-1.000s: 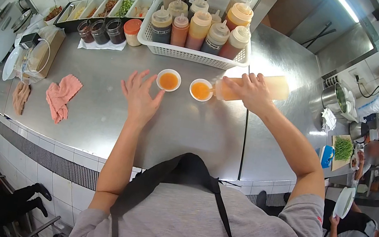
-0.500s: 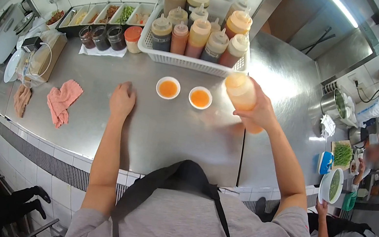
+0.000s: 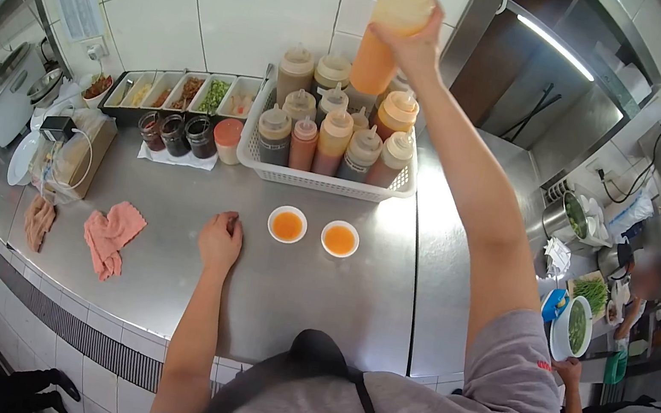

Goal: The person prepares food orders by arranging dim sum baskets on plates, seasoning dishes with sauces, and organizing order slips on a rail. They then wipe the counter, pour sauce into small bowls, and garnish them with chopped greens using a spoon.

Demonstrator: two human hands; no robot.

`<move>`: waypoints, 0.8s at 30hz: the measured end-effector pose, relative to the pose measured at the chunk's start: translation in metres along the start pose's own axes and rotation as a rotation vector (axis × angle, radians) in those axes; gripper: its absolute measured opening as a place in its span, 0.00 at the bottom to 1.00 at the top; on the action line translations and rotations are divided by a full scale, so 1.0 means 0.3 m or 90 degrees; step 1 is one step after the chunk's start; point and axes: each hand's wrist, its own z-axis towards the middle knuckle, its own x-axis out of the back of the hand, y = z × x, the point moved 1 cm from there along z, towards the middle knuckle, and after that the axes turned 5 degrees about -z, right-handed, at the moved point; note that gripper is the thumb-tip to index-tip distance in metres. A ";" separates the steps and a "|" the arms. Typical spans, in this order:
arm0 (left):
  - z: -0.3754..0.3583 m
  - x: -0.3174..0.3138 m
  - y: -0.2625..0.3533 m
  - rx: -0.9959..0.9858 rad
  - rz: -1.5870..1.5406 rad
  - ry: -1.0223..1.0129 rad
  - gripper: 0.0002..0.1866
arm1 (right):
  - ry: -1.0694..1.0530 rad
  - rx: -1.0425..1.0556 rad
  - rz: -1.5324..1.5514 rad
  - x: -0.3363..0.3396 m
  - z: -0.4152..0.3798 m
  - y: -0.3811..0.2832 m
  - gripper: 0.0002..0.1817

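Observation:
My right hand [image 3: 413, 42] is wrapped around a large squeeze bottle [image 3: 374, 71] of orange sauce. The bottle is raised over the back of a white plastic basket [image 3: 325, 183] packed with several other sauce bottles [image 3: 333, 142], hiding part of the back row. My left hand [image 3: 221, 239] rests on the steel counter with its fingers curled in, and nothing shows in it. To its right stand two small white cups of orange sauce, the left cup [image 3: 287, 224] nearer that hand and the right cup [image 3: 340, 239] beside it.
Left of the basket are lidded jars [image 3: 176, 134] and a row of topping trays [image 3: 184, 93]. A pink cloth [image 3: 112, 238] lies on the counter at left, near a plastic-wrapped box [image 3: 74, 157]. At far right, another person's hand [image 3: 568, 369] holds a white bowl [image 3: 559, 338] of greens.
My right hand has lifted the squeeze bottle from the counter's right side up and away, over the basket's back. The view has tilted upward. My left hand stays on the counter.

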 end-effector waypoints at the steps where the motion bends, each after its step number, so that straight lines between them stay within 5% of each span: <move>1: -0.002 0.000 -0.001 -0.005 -0.008 0.011 0.08 | 0.001 0.004 0.001 -0.028 -0.003 0.024 0.51; 7: 0.003 -0.001 0.007 0.000 -0.018 0.033 0.07 | -0.066 -0.112 -0.248 -0.129 -0.053 0.168 0.51; 9: 0.007 -0.003 0.011 0.004 -0.022 0.031 0.07 | -0.232 -0.239 -0.325 -0.127 -0.066 0.198 0.53; 15: 0.007 -0.005 0.009 -0.007 -0.019 0.020 0.07 | -0.568 -0.190 -0.558 -0.145 -0.037 0.243 0.42; 16: 0.008 -0.004 0.009 -0.010 -0.019 0.024 0.07 | -0.440 -0.156 -0.470 -0.091 -0.049 0.170 0.29; 17: 0.003 -0.004 0.008 -0.011 -0.019 0.026 0.07 | -0.433 -0.165 -0.471 -0.039 -0.072 0.137 0.29; 19: 0.001 -0.011 0.001 -0.008 -0.020 0.015 0.07 | -0.124 0.022 -0.198 0.096 -0.119 0.096 0.30; 21: 0.004 -0.011 0.000 -0.004 -0.023 0.005 0.07 | 0.037 -0.022 -0.004 0.232 -0.278 0.097 0.33; 23: 0.005 -0.010 0.009 0.041 -0.013 -0.005 0.07 | 0.029 -0.031 -0.076 0.268 -0.484 0.348 0.37; 24: 0.003 -0.010 0.009 0.027 -0.015 -0.016 0.07 | -0.094 -0.094 -0.135 0.247 -0.576 0.438 0.40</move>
